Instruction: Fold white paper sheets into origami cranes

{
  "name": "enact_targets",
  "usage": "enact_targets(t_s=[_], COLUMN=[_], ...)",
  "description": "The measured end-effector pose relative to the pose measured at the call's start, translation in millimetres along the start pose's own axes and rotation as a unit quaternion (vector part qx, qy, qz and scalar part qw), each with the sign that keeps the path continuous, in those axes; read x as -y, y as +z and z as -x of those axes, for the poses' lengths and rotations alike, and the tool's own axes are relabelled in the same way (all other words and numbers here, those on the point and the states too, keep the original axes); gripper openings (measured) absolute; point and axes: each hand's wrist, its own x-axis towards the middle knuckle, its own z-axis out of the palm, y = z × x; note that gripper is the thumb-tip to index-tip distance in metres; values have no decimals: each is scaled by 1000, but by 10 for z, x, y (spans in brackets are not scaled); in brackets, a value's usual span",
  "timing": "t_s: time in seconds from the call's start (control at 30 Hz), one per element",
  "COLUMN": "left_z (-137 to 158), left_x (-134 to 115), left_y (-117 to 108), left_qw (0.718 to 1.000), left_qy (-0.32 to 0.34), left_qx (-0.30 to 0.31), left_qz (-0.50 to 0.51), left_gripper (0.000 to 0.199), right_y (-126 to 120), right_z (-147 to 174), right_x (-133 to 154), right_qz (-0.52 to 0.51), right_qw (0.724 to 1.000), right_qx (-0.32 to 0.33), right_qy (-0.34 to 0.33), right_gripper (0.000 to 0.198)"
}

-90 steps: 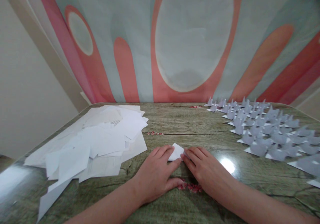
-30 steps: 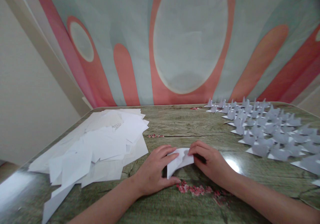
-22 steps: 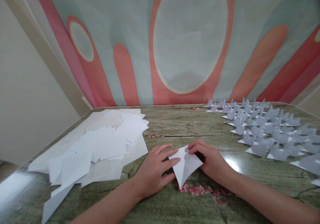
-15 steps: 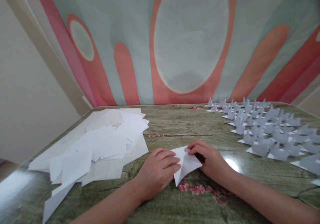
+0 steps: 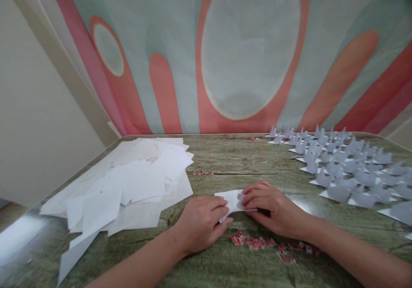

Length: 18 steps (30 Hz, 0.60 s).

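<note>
A small folded piece of white paper (image 5: 234, 198) lies between my two hands, close above the wood-patterned table. My left hand (image 5: 204, 221) grips its left side, fingers curled over the top and the thumb at the lower edge. On the right side, my right hand (image 5: 265, 204) pinches the paper, its fingers bent over the edge and the thumb underneath. The paper looks bent lengthwise, with its near edge curving up between the hands. Parts of both ends are hidden under my fingers.
A spread pile of white paper sheets (image 5: 138, 180) covers the table's left side. Several rows of folded white paper birds (image 5: 343, 168) stand at the right. The wood-patterned table (image 5: 222, 155) reaches back to a patterned cloth (image 5: 180, 95) in pink and pale green.
The paper's lower point no longer hangs toward me; the piece now looks flatter and narrower. My left thumb has come out below it, and my right fingers have moved further over it.
</note>
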Motion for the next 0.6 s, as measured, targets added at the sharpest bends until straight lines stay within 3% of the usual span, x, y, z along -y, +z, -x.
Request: enact_targets(t_s=[0.2, 0.37, 0.6], left_z=[-32, -82, -129], left_x=[7, 4, 43], left_y=[-6, -39, 37], left_qw=[994, 975, 964], left_qy=[-63, -146, -213], left_qx=[-10, -10, -36], left_qz=[86, 168, 156], left_gripper=[24, 29, 30], right_y=[-83, -4, 111], right_z=[-24, -27, -46], right_x=[39, 31, -35], right_qz=[-83, -111, -97], right_qw=[993, 982, 971], right_qx=[38, -1, -70], right_qy=[71, 152, 206], right_gripper=[18, 26, 21])
